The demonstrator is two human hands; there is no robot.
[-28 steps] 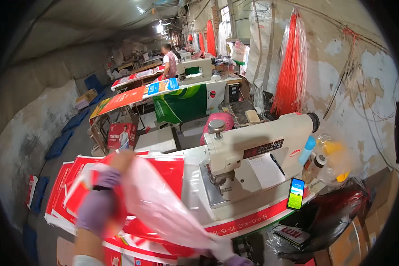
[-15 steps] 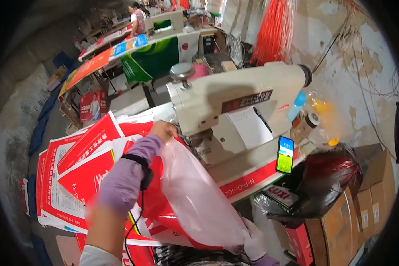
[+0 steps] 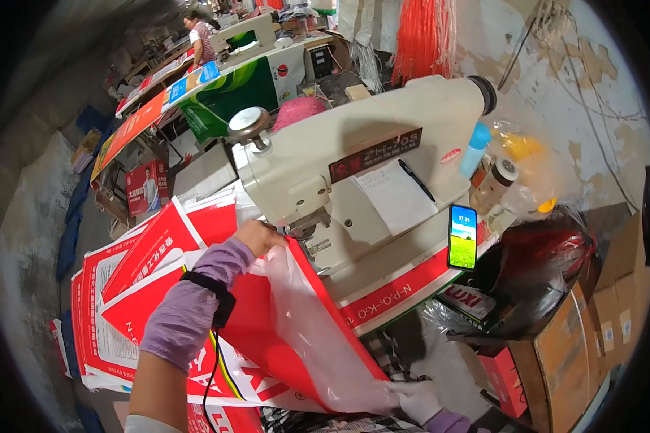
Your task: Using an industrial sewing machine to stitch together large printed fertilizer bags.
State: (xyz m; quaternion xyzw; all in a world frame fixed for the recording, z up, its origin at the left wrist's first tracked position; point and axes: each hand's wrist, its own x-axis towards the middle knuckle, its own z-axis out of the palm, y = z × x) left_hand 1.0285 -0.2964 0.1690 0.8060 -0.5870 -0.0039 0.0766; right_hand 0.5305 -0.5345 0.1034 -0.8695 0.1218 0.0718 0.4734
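The left hand (image 3: 258, 237), at frame centre, pinches the top corner of the red woven bag (image 3: 267, 339) beside the sewing machine (image 3: 339, 173) foot; the gloved right hand (image 3: 420, 399), at the lower edge, grips the clear liner (image 3: 318, 332). Keep both edges taut and aligned. Left forearm extends up-frame, wrist bent

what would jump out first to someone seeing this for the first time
The big cream-coloured industrial sewing machine fills the centre, with a lit smartphone propped at its right. In front of it, the left hand holds the top edge of a red woven sack with a clear plastic liner up by the needle, while the white-gloved right hand grips its lower end at the bottom edge. A pile of matching red printed sacks spreads to the left.
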